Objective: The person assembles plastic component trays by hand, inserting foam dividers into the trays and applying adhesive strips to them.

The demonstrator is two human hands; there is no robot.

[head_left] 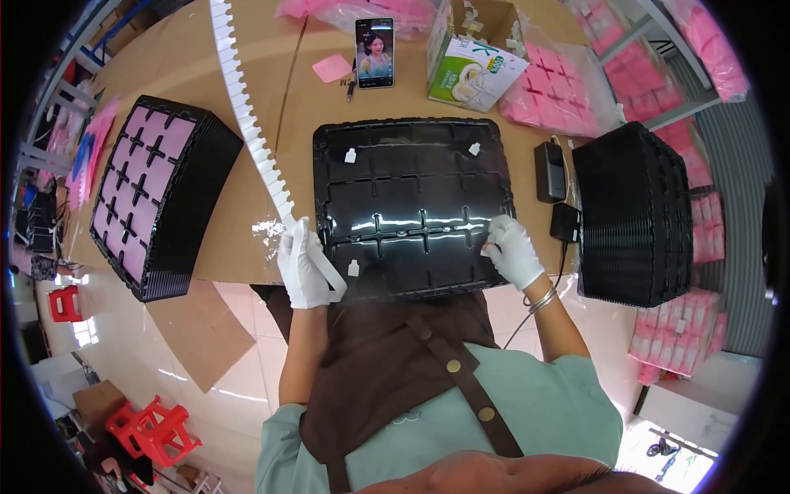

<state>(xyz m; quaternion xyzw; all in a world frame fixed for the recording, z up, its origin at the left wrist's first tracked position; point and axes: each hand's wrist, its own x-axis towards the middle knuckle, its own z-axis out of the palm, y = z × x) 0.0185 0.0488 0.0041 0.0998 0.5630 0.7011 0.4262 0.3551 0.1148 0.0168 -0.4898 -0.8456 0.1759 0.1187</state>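
Observation:
A black plastic tray [411, 185] with cross-shaped ridges lies in front of me. Small white stickers sit near three of its corners: the upper left sticker [350, 156], the upper right sticker [474, 149] and the lower left sticker [354, 268]. My left hand [304, 267], in a white glove, is closed around a long white strip of stickers [247, 115] with a toothed edge. The strip runs up past the far edge of the table, and a short end sticks out below the hand. My gloved right hand [514, 251] pinches a small white piece, apparently another sticker, against the tray's lower right corner.
A stack of black trays with pink inserts [144, 181] leans at left; another black stack [634, 214] stands at right. Beyond the tray are a phone [375, 53], a pen [351, 86], an open carton [473, 62] and bagged pink pieces [555, 86]. A power adapter [564, 222] trails a cable.

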